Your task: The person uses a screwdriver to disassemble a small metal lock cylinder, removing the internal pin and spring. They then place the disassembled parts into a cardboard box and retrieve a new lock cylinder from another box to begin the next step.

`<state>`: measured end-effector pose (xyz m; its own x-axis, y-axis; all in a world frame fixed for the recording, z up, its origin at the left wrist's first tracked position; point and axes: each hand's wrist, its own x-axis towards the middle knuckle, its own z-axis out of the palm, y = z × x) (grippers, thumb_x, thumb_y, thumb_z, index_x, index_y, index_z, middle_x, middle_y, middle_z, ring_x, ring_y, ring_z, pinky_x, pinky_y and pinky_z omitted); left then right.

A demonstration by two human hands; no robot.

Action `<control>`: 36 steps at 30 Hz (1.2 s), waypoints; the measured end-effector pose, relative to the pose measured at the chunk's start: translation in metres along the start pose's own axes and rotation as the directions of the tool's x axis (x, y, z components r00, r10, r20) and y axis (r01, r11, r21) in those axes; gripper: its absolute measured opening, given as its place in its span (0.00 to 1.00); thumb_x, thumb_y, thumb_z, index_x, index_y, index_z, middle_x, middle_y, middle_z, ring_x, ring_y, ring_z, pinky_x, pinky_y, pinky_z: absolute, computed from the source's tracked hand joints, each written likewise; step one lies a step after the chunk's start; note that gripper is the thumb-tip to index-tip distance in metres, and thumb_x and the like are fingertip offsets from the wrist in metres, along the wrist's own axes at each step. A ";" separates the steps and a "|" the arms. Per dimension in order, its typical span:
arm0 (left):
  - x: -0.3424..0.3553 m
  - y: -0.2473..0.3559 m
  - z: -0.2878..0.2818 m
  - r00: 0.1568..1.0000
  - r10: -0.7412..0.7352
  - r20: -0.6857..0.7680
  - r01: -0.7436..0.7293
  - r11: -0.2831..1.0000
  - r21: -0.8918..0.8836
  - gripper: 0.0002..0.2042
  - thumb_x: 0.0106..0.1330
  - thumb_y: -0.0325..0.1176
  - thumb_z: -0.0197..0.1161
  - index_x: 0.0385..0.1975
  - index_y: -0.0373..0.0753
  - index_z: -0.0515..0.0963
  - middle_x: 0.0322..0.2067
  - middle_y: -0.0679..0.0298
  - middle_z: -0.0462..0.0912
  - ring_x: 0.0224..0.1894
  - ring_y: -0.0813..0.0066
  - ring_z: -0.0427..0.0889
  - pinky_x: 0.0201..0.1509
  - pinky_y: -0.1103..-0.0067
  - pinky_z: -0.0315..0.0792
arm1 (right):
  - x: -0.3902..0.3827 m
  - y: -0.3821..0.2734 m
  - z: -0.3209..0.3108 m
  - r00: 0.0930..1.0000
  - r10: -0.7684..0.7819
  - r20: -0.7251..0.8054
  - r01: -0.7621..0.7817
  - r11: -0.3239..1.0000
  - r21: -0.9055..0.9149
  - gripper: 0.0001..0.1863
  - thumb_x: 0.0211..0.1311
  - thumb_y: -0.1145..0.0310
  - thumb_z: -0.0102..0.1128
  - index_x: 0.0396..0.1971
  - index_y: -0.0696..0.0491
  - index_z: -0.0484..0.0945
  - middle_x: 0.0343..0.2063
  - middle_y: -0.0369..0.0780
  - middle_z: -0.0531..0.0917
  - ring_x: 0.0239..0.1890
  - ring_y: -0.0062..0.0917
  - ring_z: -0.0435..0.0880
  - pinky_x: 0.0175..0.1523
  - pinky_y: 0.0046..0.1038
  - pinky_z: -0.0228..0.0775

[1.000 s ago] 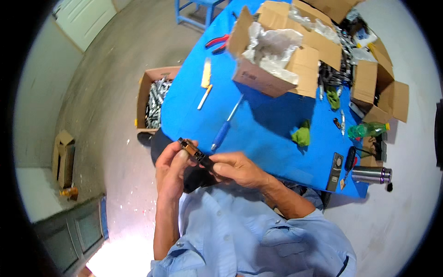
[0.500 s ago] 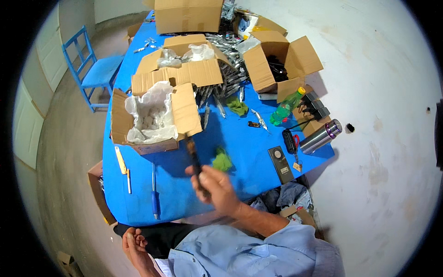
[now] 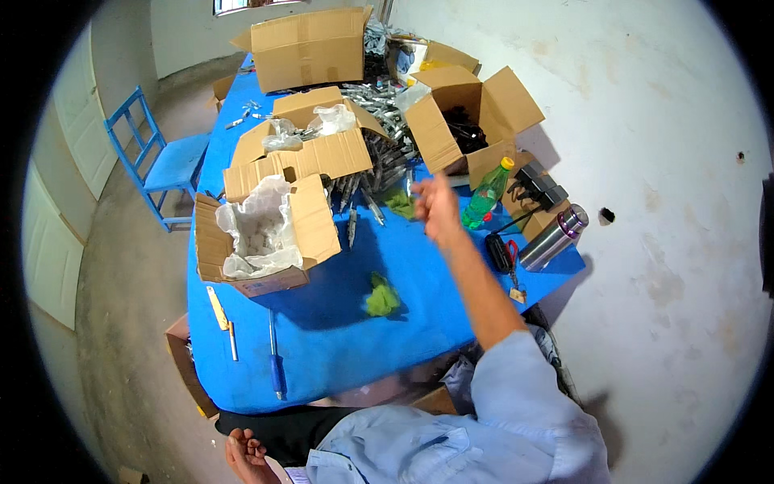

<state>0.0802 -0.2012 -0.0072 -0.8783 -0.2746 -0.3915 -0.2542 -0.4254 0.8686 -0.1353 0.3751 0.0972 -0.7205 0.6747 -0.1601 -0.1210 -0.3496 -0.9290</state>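
Note:
My right hand (image 3: 438,208) is stretched over the blue table, beside a green cloth (image 3: 399,203) and left of a green plastic bottle (image 3: 486,196) with a yellow cap. Motion smears its fingers, and I cannot see anything held in them. My left hand (image 3: 248,454) hangs low by my lap, fingers curled in; what they hold, if anything, is hidden. Beyond my right hand lies a pile of silvery pen-like devices (image 3: 389,157). Left of it stands an open carton (image 3: 270,282) lined with white plastic. A second green cloth (image 3: 382,297) lies closer to me.
A blue-handled screwdriver (image 3: 276,371), a yellow cutter (image 3: 217,308) and a thin stick (image 3: 233,342) lie front left. Several cartons, including an open one (image 3: 431,125) with black items, stand further back. A steel flask (image 3: 555,238) stands right. A blue chair (image 3: 173,161) is beside the table.
My right hand has moved forward and right, away from the middle front. The dark stick with a brownish tip that it held is no longer visible. My left hand stays low.

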 end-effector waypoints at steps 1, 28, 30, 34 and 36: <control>-0.002 0.000 -0.001 1.000 -0.009 0.004 0.009 1.000 -0.001 0.19 0.75 0.42 0.59 0.53 0.33 0.78 0.41 0.58 0.85 0.36 0.73 0.81 0.37 0.79 0.76 | -0.011 0.029 -0.012 1.000 0.028 -0.008 -0.029 0.991 -0.127 0.25 0.72 0.44 0.55 0.40 0.54 0.79 0.28 0.35 0.79 0.20 0.18 0.71 0.19 0.22 0.60; 0.014 0.007 -0.009 0.966 0.168 -0.195 -0.147 0.982 0.120 0.15 0.71 0.37 0.61 0.42 0.29 0.84 0.34 0.59 0.85 0.36 0.72 0.81 0.39 0.77 0.74 | -0.185 0.112 -0.026 0.825 -0.446 0.347 0.554 0.517 -0.652 0.17 0.73 0.67 0.55 0.55 0.59 0.79 0.42 0.47 0.87 0.42 0.34 0.89 0.45 0.32 0.82; 0.013 0.010 -0.007 0.966 0.165 -0.197 -0.142 0.982 0.126 0.14 0.71 0.37 0.61 0.42 0.29 0.84 0.35 0.59 0.84 0.36 0.72 0.80 0.40 0.76 0.74 | -0.183 0.118 -0.028 0.811 -0.458 0.363 0.575 0.513 -0.637 0.16 0.72 0.68 0.56 0.55 0.58 0.79 0.41 0.47 0.87 0.41 0.33 0.89 0.45 0.32 0.82; 0.020 0.006 -0.027 0.958 0.227 -0.177 -0.159 0.930 0.331 0.15 0.71 0.37 0.61 0.44 0.28 0.83 0.37 0.58 0.82 0.36 0.69 0.77 0.42 0.74 0.73 | -0.182 0.115 -0.029 0.796 -0.479 0.370 0.597 0.522 -0.609 0.16 0.72 0.69 0.57 0.55 0.58 0.78 0.41 0.45 0.87 0.40 0.31 0.88 0.44 0.31 0.82; 0.022 0.006 -0.027 0.952 0.224 -0.207 -0.145 0.930 0.338 0.17 0.71 0.38 0.61 0.46 0.27 0.81 0.39 0.57 0.81 0.38 0.68 0.77 0.44 0.73 0.73 | -0.179 0.114 -0.028 0.765 -0.530 0.367 0.634 0.517 -0.574 0.16 0.70 0.72 0.58 0.54 0.59 0.78 0.39 0.44 0.85 0.38 0.30 0.87 0.41 0.31 0.81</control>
<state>0.0700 -0.2329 -0.0190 -0.8094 -0.5352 -0.2416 -0.2459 -0.0647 0.9671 -0.0010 0.2325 0.0108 -0.7376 0.4624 0.4921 -0.1274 0.6204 -0.7738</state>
